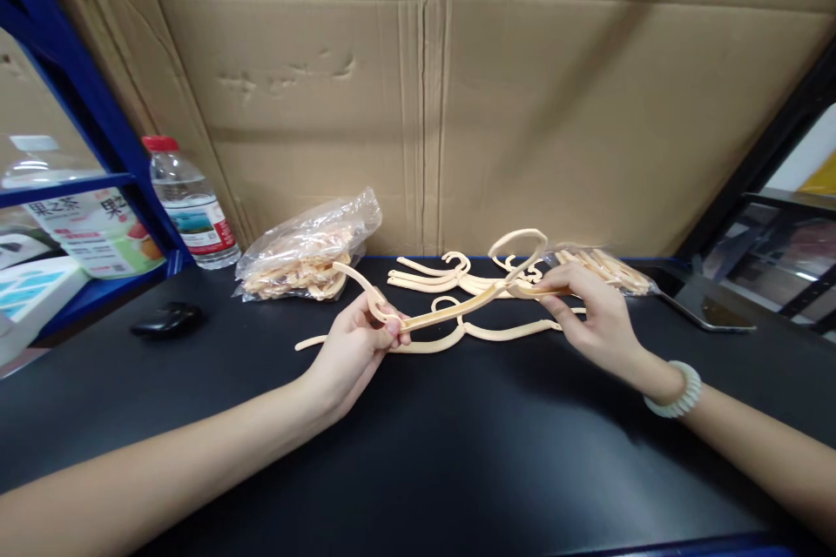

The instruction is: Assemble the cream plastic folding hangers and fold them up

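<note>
Between my two hands a beige plastic hanger (457, 310) is held up above the black table, its large hook loop rising towards the right. My left hand (353, 344) pinches its left end, where a curved piece sticks up past the fingers. On the right side, my right hand (594, 313) grips the other arm of the hanger with fingers closed. Just behind and below lies another beige hanger (509, 332), flat on the table and partly hidden by the held one. Farther back, several more hangers (428, 278) lie together.
A clear bag of beige pieces (300, 257) stands at back left, another bag (607, 268) at back right. A phone (705, 312) lies right of it. At left are a black mouse (167, 319) and a water bottle (196, 209). A cardboard wall (313, 104) closes the back.
</note>
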### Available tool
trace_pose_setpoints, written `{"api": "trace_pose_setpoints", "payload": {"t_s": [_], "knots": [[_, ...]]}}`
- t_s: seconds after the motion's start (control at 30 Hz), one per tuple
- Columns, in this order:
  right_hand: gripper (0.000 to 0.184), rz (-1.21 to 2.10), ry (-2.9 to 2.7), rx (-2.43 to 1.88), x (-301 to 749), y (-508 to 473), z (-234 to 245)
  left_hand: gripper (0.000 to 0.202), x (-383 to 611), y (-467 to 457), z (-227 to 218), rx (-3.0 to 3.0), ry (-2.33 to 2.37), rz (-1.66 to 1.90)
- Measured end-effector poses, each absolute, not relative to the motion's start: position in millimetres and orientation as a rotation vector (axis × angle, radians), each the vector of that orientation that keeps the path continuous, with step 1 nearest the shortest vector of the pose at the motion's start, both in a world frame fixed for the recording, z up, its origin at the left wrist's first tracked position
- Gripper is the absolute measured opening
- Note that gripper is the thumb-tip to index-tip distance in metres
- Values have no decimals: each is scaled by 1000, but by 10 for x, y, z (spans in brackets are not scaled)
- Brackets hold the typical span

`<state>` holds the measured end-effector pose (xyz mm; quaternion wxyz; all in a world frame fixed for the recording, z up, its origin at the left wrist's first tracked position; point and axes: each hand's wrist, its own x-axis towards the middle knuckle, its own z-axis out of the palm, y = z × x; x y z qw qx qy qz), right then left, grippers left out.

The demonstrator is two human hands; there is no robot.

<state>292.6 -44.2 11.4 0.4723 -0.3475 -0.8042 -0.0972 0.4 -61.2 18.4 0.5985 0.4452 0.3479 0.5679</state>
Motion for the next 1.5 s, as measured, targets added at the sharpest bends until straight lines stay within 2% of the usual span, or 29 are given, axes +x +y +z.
{"api": "trace_pose_setpoints", "payload": {"t_s": [0.4,0.57,0.67,0.73,0.83,0.93,1.1,1.5], "knots": [[12,-288,-1976,-969,2877,-481,132,25,-3,-616,162,923,831,1412],[13,-279,-1938,-1022,2889,-475,171,25,74,-750,190,938,884,1321],[11,-247,-1939,-1040,2894,-474,180,18,114,-886,154,1211,885,1087],[10,-209,-1966,-1055,2887,-479,173,12,115,-985,139,1622,845,939],[10,-108,-2032,-1070,2859,-490,142,30,81,-1095,148,2393,638,771],[9,3,-2091,-1038,2826,-495,101,41,47,-1126,154,2800,534,612],[11,126,-2199,-1038,2799,-506,93,46,37,-1096,91,2843,758,596],[10,188,-2390,-1065,2804,-528,106,47,28,-1104,62,2869,891,513]]}}
